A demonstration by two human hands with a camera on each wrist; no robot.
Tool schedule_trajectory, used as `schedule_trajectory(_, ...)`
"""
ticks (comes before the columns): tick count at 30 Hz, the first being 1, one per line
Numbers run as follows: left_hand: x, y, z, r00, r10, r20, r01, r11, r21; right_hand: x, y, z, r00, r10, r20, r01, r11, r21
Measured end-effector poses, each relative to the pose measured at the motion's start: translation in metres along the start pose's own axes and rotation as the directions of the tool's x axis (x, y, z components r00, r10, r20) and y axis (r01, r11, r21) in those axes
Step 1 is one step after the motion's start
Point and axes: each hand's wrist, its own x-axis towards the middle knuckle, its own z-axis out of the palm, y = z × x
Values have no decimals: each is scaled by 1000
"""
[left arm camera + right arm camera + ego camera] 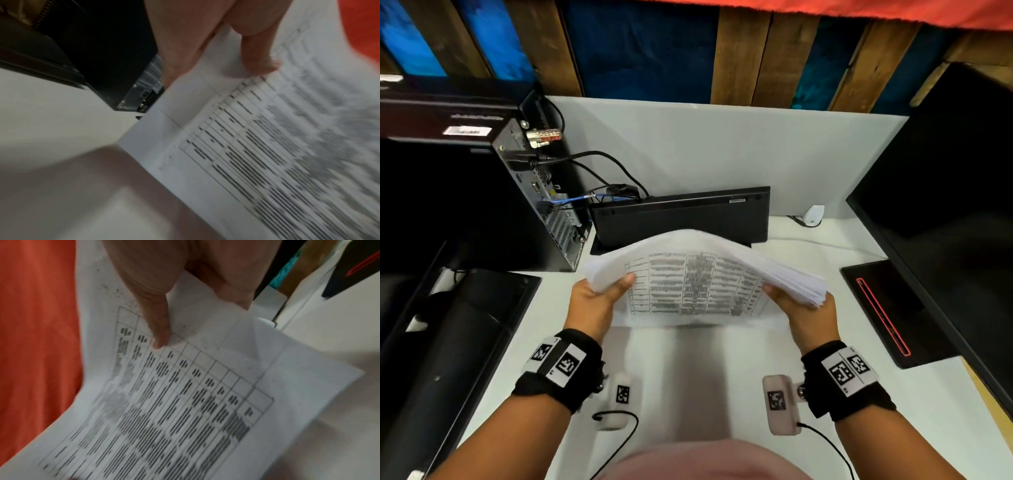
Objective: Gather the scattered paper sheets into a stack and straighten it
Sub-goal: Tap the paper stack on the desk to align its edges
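Paper stack [702,274] lifted above the desk [808,342], just in front of the keyboard [681,216], edges fanned. Left hand [592,305] and right hand [808,315] each grasp a side, thumbs on top. Straightening step; next likely tapping an edge on the desk.

The stack of paper sheets [698,277] is held above the middle of the desk [722,377], with the left hand [594,301] at its left edge and the right hand [804,308] at its right edge. Behind the stack a keyboard [681,216] is propped on edge against the partition [722,147], with a computer tower [530,202] to its left. A monitor [945,192] is placed at the right, and its base [887,308] lies on the desk right of the stack.
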Motion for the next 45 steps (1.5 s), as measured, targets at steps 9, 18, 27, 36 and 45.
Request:
schedule_trajectory(9, -23, -23, 12, 1000, 18, -13, -17, 998, 54, -21, 27, 15, 988, 133, -72, -133, 991, 10)
schedule_trajectory(18, -13, -21, 10, 998, -53, -28, 53, 999, 7, -19, 17, 19, 978, 188, -94, -181, 981, 73)
schedule_trajectory(27, -1, -25, -6, 985, -174, -6, 174, 984, 32, -11, -11, -5, 1000, -3, -19, 1, 998, -66)
schedule_trajectory(36, 4, -21, -5, 982, -185, 49, 184, 982, 32, 2, -76, 52, 836, -2, 549, 546, 103, -831)
schedule_trajectory(45, -4, -24, -11, 979, -95, -179, 109, 991, 73, 4, -69, 87, 865, -238, 443, 502, 400, -767)
